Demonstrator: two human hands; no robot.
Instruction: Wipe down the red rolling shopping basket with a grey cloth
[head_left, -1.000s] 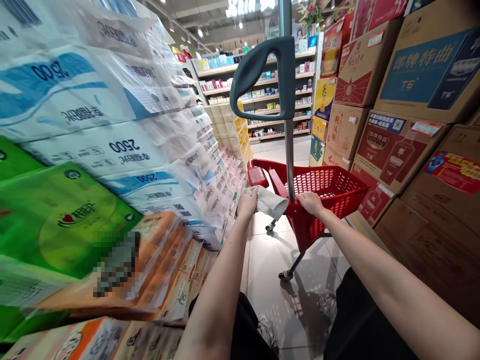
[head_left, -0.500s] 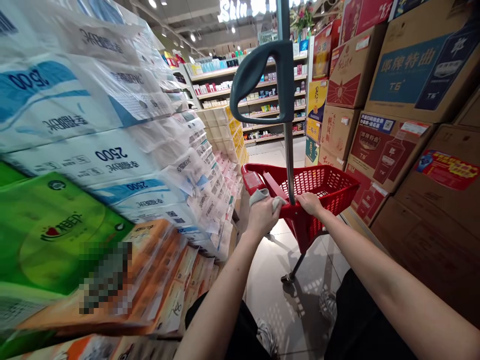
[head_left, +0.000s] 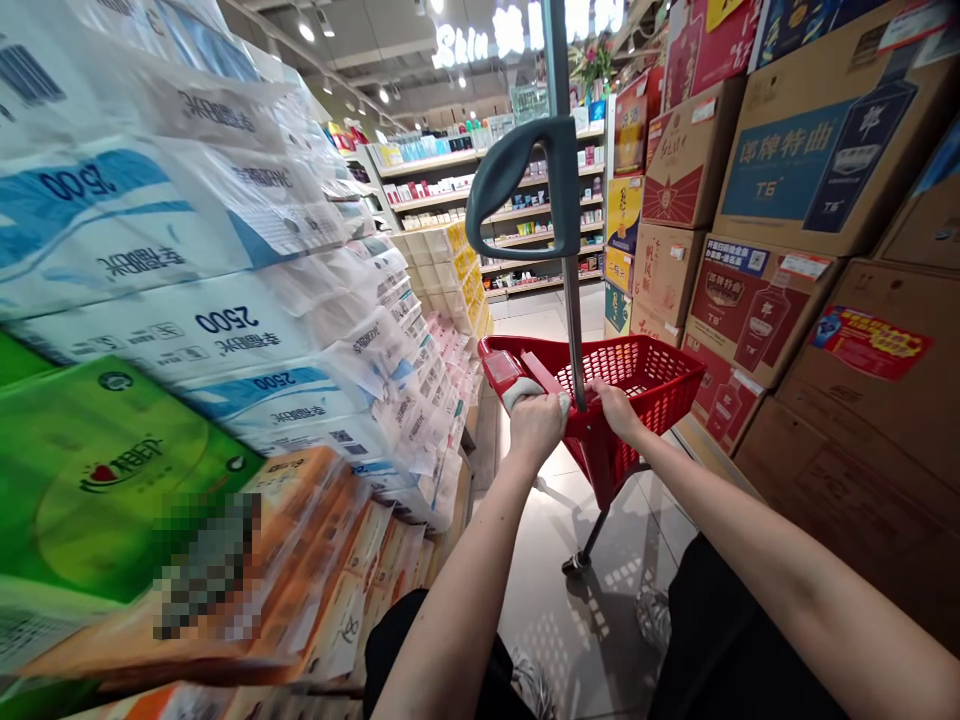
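A red plastic shopping cart with a perforated basket stands in front of me. My left hand is closed around a pale grey cloth, pressed against the cart's near rim, left of the pole. Across the pole, my right hand is closed at the near rim, its fingertips close to the pole's base. A metal pole rises from the rim and carries a grey-blue loop handle; neither hand touches that handle. A pinkish-red flat panel shows inside the rim, beside the cloth.
White tissue packs are stacked high on the left, with a green tissue pack and orange packs nearer me. Cardboard cartons line the right side. Shelves of small boxes stand beyond the cart on the tiled floor.
My left hand has shifted slightly right along the rim with the cloth. My right hand's fingers have changed position near the pole. The view has turned slightly right.
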